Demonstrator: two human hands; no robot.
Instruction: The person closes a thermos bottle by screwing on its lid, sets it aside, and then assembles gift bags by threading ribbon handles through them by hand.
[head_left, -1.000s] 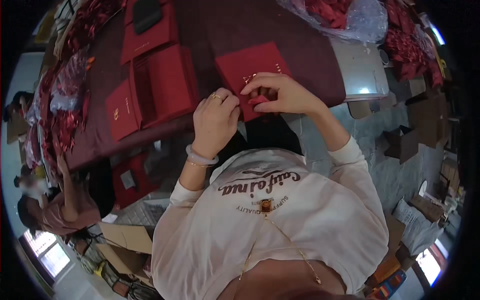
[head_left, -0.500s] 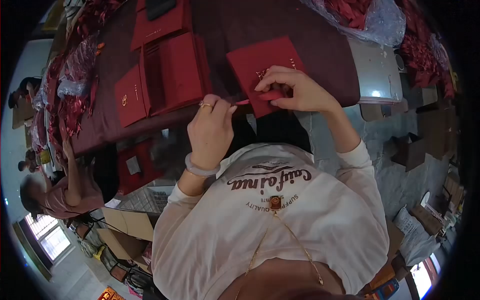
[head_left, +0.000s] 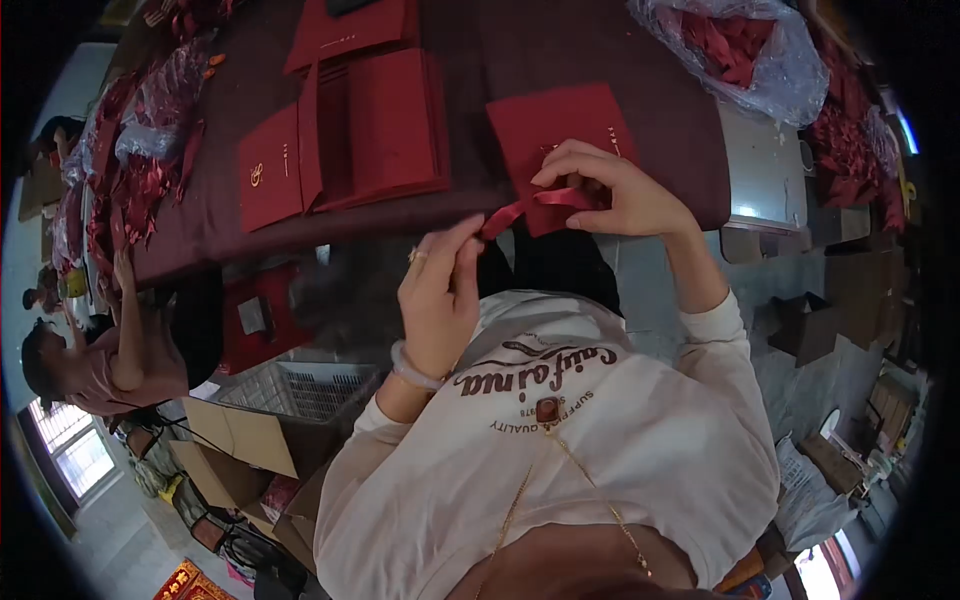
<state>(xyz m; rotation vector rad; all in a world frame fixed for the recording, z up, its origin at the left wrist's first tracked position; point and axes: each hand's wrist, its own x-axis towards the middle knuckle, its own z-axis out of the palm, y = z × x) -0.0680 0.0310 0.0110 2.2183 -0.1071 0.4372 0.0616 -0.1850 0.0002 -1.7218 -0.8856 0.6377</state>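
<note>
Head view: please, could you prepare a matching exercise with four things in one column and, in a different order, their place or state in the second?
1. Left hand
2. Right hand
3. Red ribbon
4. Plastic bag at upper right

A. Runs between the two hands
B. Clear, with red material inside
C. Has a bracelet at its wrist
D. Has curled fingers over a red folder

Pairs: 1-C; 2-D; 3-A; 4-B

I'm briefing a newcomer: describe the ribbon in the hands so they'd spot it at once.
Start at the maroon-covered table; at its near edge one red card lies right of the red stack. Over that card's near end, the ribbon runs between the left hand and the right hand. Being in hand sets this glossy strip apart from the red pile in clear plastic.
</note>
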